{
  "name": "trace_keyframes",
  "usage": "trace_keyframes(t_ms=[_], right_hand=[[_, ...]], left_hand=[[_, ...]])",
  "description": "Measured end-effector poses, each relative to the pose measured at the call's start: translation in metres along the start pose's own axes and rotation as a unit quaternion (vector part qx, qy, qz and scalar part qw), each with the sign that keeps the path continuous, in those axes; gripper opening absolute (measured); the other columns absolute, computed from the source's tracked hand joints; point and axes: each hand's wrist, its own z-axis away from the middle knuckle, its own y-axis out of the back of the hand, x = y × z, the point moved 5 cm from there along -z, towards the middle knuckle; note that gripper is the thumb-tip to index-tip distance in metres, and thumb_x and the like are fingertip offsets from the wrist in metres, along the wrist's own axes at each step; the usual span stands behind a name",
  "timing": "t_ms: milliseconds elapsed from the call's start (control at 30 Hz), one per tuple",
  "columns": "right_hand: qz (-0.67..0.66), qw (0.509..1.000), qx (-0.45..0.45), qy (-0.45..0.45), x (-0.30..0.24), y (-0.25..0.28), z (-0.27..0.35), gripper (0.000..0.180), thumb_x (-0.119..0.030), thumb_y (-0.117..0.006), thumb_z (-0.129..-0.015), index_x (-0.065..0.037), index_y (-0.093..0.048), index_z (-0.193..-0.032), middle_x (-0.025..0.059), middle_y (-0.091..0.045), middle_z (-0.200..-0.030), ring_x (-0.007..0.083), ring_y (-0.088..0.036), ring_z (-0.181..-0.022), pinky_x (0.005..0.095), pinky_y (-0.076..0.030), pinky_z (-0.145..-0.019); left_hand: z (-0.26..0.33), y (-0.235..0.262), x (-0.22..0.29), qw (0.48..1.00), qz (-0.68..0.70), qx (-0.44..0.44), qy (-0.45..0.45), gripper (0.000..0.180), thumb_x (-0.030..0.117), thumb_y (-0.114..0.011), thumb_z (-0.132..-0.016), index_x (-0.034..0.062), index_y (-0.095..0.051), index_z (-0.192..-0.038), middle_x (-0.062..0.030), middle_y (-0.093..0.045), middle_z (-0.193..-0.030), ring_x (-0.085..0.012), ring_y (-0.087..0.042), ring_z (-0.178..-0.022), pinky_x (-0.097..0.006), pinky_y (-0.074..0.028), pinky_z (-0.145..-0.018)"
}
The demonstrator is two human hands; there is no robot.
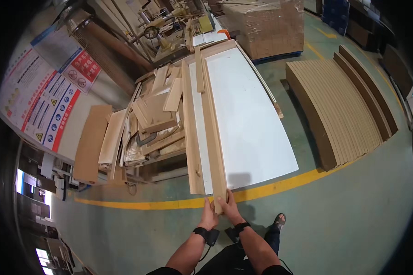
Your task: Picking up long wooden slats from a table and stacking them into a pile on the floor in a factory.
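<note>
A long, narrow wooden board point(212, 137) stretches away from me over a white panel point(252, 119). My left hand point(208, 216) grips its near end from the left side. At the right side of that same end, my right hand point(231, 210) is closed round the board, fingers along its edge. The near end sticks out past the panel's front edge. A shorter wood strip point(199, 71) lies at the far part of the board. Left of it, a second long wooden board point(192, 137) rests along the panel's left side.
Left of the panel is a heap of wood offcuts point(158, 114). A row of stacked brown boards point(335, 110) stands on the floor to the right. Farther back are a wrapped carton stack point(266, 30) and machinery point(163, 39). A yellow floor line point(280, 187) crosses before me.
</note>
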Motion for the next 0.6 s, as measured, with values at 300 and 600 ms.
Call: trace_keyframes(t_ms=[300,600], right_hand=[[0.072,0.997,0.021,0.021,0.026,0.007,-0.008,0.070,-0.035,-0.055,-0.098,0.004,-0.027,-0.150,0.0182,-0.043,-0.145,0.0258,-0.042,-0.133,0.0340,-0.035,-0.109],[0.086,0.996,-0.017,0.021,0.036,0.007,-0.011,0.069,-0.037,-0.048,-0.102,0.004,-0.024,-0.152,0.0181,-0.040,-0.148,0.0249,-0.039,-0.135,0.0333,-0.032,-0.111]], left_hand=[[0.005,-0.004,0.002,1.000,0.011,-0.019,0.004,0.080,0.069,-0.020,-0.098,0.0084,-0.051,-0.140,-0.0061,-0.056,-0.140,-0.0233,-0.045,-0.132,-0.039,-0.026,-0.114],[0.005,-0.001,0.005,0.999,0.021,-0.035,0.003,0.084,0.072,-0.020,-0.096,0.0085,-0.051,-0.140,-0.0057,-0.057,-0.137,-0.0234,-0.046,-0.131,-0.038,-0.026,-0.114]])
